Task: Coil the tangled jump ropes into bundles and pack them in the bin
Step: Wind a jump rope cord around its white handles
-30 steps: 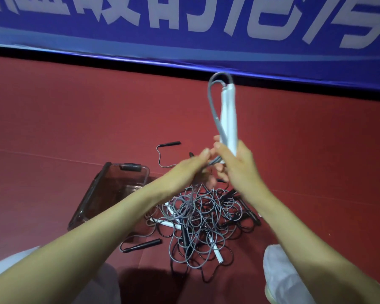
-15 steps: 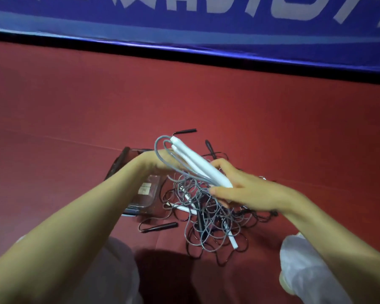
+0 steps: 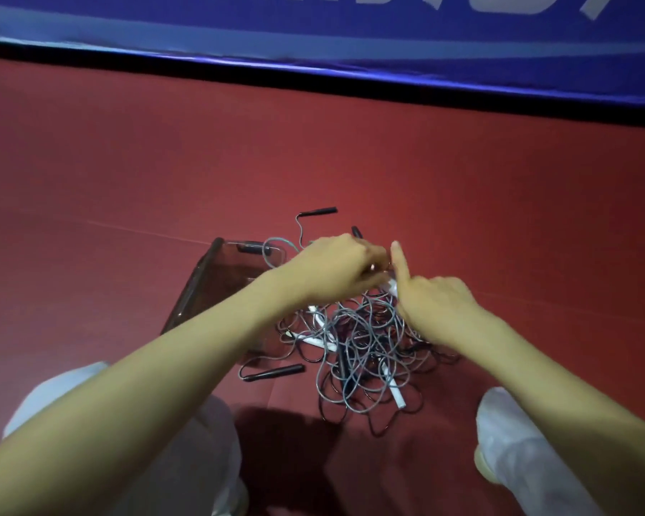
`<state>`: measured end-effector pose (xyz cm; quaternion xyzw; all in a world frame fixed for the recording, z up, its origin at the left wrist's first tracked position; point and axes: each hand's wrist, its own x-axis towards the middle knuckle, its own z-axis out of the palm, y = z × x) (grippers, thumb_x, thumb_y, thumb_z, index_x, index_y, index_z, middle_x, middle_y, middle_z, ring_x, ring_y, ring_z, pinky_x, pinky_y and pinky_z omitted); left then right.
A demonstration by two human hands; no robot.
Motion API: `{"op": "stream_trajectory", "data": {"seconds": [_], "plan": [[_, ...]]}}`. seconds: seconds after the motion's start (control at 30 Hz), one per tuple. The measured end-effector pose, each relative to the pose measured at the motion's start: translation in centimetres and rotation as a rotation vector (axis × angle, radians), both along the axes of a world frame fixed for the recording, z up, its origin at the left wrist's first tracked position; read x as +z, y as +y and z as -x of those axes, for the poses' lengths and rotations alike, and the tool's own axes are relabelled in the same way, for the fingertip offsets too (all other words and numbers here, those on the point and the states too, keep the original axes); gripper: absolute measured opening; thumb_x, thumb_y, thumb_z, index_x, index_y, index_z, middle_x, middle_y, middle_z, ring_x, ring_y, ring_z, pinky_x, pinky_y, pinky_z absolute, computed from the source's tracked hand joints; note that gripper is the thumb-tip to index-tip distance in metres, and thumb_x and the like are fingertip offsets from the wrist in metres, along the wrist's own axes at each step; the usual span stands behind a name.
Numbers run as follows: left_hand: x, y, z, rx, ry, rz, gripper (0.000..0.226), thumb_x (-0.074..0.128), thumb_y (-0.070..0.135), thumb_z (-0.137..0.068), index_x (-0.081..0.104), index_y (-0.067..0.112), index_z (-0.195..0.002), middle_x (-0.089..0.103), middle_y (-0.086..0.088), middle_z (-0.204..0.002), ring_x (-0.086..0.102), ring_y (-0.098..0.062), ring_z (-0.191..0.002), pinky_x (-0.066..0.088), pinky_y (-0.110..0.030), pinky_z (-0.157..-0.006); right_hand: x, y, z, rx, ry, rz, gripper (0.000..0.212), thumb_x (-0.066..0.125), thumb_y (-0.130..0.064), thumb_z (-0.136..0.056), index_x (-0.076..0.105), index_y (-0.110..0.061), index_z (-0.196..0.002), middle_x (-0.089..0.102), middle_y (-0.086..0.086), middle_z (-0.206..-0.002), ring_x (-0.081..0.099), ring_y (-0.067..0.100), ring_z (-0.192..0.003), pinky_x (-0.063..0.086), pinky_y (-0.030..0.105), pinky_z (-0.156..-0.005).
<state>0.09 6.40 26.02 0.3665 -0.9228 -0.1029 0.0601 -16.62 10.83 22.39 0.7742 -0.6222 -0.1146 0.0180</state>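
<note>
my left hand [image 3: 336,271] sits just above the middle of the frame. its fingers are clenched round the white plastic jump-rope handles [image 3: 391,289], and only their end shows, poking out at the right of my fist. a loop of grey cord [image 3: 270,251] sticks out on the left side of the fist, over the far edge of the smoky see-through plastic bin [image 3: 198,292].

the bin stands on the dark red floor [image 3: 127,180] left of centre, partly hidden behind my left forearm. i cannot tell what lies inside it.

my right hand [image 3: 436,310] is just right of centre, close against the left. its index finger is straight and points up the frame, with the tip beside my left fingertips. the other fingers tuck underneath out of sight, so i cannot tell whether this hand grasps anything.

the tangled heap of grey and black jump ropes [image 3: 362,344] lies on the floor below both hands, just right of the bin. 2 loose white handles [image 3: 397,396] show in it. 1 black handle [image 3: 319,210] lies above my hands, and another black handle [image 3: 276,372] lies at the heap's lower left, near the bin's near corner.

a blue banner with white lettering [image 3: 313,24] runs across the top of the frame. my white shoe [image 3: 507,441] is at lower right.
</note>
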Motion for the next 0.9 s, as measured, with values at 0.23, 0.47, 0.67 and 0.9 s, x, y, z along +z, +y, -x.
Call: {"op": "stream_trajectory", "data": {"seconds": [0.23, 0.47, 0.67, 0.9], "plan": [[-0.8, 1.4, 2.5, 0.378, 0.79, -1.186, 0.044, 0.036, 0.041, -0.103, 0.064, 0.008, -0.092, 0.048, 0.002, -0.051, 0.028, -0.005, -0.038, 0.024, -0.017, -0.038, 2.3, -1.7, 1.0, -0.193, -0.125, 0.237, 0.074, 0.038, -0.021, -0.102, -0.014, -0.001, -0.15, 0.06, 0.015, -0.116, 0.063, 0.036, -0.098, 0.033, 0.037, -0.066], [-0.4, 0.9, 1.8, 0.284, 1.001, -1.067, 0.025, 0.06, 0.028, -0.092, 0.072, 0.01, -0.079, 0.047, 0.003, -0.058, 0.039, -0.008, -0.05, 0.038, -0.02, -0.054, 3.5, -1.9, 1.4, -0.246, -0.391, 0.192, 0.071, 0.043, -0.021, -0.101, -0.005, -0.005, -0.152, 0.061, 0.021, -0.113, 0.061, 0.042, -0.095, 0.036, 0.039, -0.069], [-0.1, 0.3, 0.9, 0.304, 0.873, -1.024, 0.031, 0.063, 0.04, -0.083, 0.052, 0.016, -0.067, 0.035, 0.006, -0.049, 0.022, -0.007, -0.04, 0.014, -0.024, -0.044, 5.4, -1.1, 0.8, -0.127, -1.044, -0.024, 0.054, 0.05, -0.011, -0.092, 0.025, -0.027, -0.136, 0.06, 0.007, -0.082, 0.051, 0.019, -0.049, 0.041, 0.031, -0.046], [-0.4, 0.0, 1.3, 0.234, 1.133, -0.953, 0.02, 0.067, 0.016, -0.081, 0.065, 0.005, -0.098, 0.061, 0.006, -0.059, 0.04, -0.007, -0.047, 0.029, -0.014, -0.048, 5.6, -0.2, 0.3, -0.091, -1.433, -0.19, 0.041, 0.066, -0.004, -0.087, 0.04, -0.023, -0.112, 0.051, 0.006, -0.076, 0.043, 0.014, -0.053, 0.036, 0.027, -0.047]]}}
